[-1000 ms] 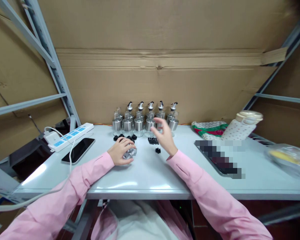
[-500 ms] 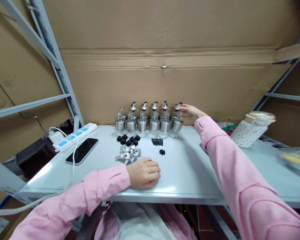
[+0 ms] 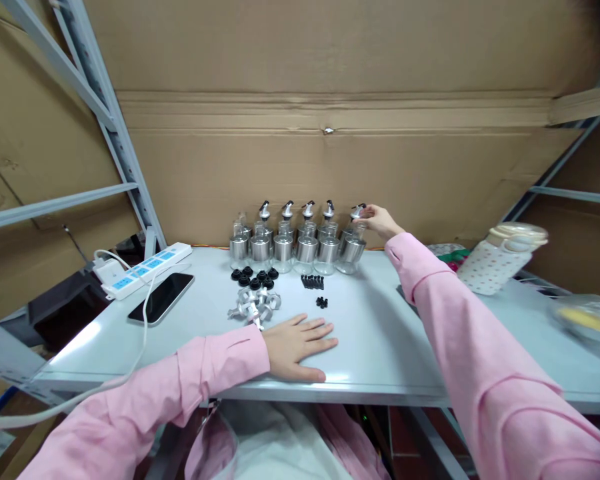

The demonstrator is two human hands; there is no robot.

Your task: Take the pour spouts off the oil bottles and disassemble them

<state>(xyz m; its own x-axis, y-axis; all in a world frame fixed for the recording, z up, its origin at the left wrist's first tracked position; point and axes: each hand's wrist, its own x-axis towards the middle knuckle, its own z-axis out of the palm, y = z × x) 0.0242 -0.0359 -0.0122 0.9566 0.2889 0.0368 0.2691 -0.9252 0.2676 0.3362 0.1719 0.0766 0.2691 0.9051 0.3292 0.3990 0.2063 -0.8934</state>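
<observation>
My left hand [image 3: 300, 347] lies flat on the table near its front edge, fingers spread, holding nothing. At the back right, the fingers of my right hand [image 3: 381, 221] are closed around the silver pour spout [image 3: 357, 212] atop a back-row bottle. Two rows of glass bottles with steel sleeves stand by the cardboard; a front-row bottle [image 3: 307, 251] has a bare neck. Other back-row bottles carry spouts with black tips. In front lie black ring-shaped stoppers [image 3: 255, 283], silver spout parts [image 3: 254, 307], slim black pieces [image 3: 313, 282] and tiny black caps [image 3: 322, 303].
A phone [image 3: 163, 297] and a white power strip [image 3: 147, 270] with a trailing cable lie on the left. To the right stand a dotted white jar [image 3: 500, 260] and a blurred plastic-covered container [image 3: 587, 319]. A cardboard wall [image 3: 330, 167] closes off the back.
My left hand has gone from loosely curled to flat with its fingers spread. My right hand stays at the same spout, its wrist a little more raised.
</observation>
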